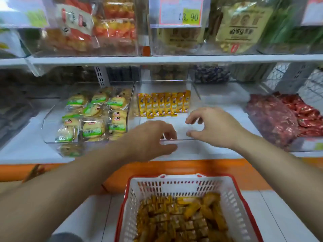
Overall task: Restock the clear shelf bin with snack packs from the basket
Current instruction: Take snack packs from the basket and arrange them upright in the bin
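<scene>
Pinching clear bin (176,123) front rim: left hand (152,137) grip, fingers inside, thumb outside. Half-open, empty: right hand (215,126) grip above same rim. Blurred: basket (174,187) contents below bin.

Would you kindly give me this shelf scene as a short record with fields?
left hand: grips the front rim of the clear bin
right hand: curved above that rim, holding no pack
snack packs: one row at the bin's back
basket: below the shelf, holding more yellow packs
left neighbour: bin of biscuit packs
</scene>
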